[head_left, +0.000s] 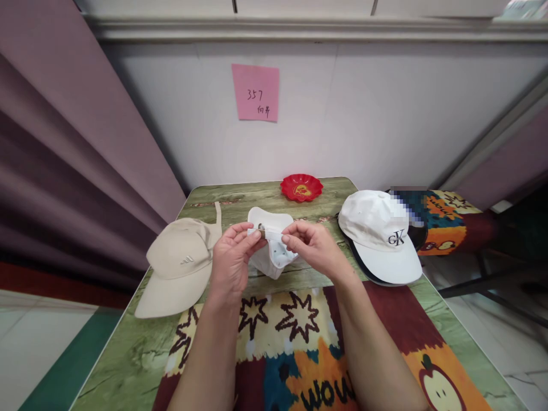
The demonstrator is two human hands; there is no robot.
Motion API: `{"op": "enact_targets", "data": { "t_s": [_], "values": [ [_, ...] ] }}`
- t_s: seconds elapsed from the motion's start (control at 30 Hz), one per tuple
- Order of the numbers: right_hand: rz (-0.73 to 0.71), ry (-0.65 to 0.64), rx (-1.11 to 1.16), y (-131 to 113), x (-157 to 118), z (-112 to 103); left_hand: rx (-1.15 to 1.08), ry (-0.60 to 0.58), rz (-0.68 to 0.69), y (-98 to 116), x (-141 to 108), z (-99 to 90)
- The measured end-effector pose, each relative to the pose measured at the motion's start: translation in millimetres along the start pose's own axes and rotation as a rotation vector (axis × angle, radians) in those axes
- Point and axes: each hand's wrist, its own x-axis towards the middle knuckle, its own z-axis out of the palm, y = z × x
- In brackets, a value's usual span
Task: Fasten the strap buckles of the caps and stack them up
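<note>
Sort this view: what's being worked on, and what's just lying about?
Being worked on:
strap, pinched by left hand and right hand
middle cap, the strap's own

Apparently just lying about:
beige cap
lettered cap
red dish
patterned mat

Also there, on the wall: pink note

Red dish [302,188]: placed at the far side of the green table [124,357], scalloped at the rim, marked in yellow.
Pink note [256,92]: stuck to the white wall [363,114], handwritten with "357".
Beige cap [177,251]: laid at the left, its brim turned near.
White lettered cap [374,222]: stacked over something dark [357,258] at the right.
Patterned cloth [295,348]: spread across the near part, printed with star shapes, an apple and "wow".
Mauve curtain [85,131]: hung at the left.
</note>
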Motion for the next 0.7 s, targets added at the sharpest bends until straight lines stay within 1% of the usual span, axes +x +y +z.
{"op": "enact_targets", "data": {
  "t_s": [0.1, 0.2, 0.3, 0.7],
  "values": [
    [-0.006, 0.031, -0.01, 0.4, 0.6, 0.6, 0.012, -0.033, -0.026, -0.6, -0.7, 0.4],
    [-0.028, 0.097, -0.059, -0.3, 1.2, 2.7, 0.018, -0.04, -0.044, -1.7, -2.6, 3.2],
    [-0.033, 0.13, -0.092, -1.0, 1.4, 3.3, 0.017, -0.049, -0.056, -2.1, -4.0, 5.3],
    [-0.042, 0.116, -0.156, 3.8, 4.3, 5.0, 0.041, -0.078, -0.072, -2.0, -5.1, 6.7]
  ]
}}
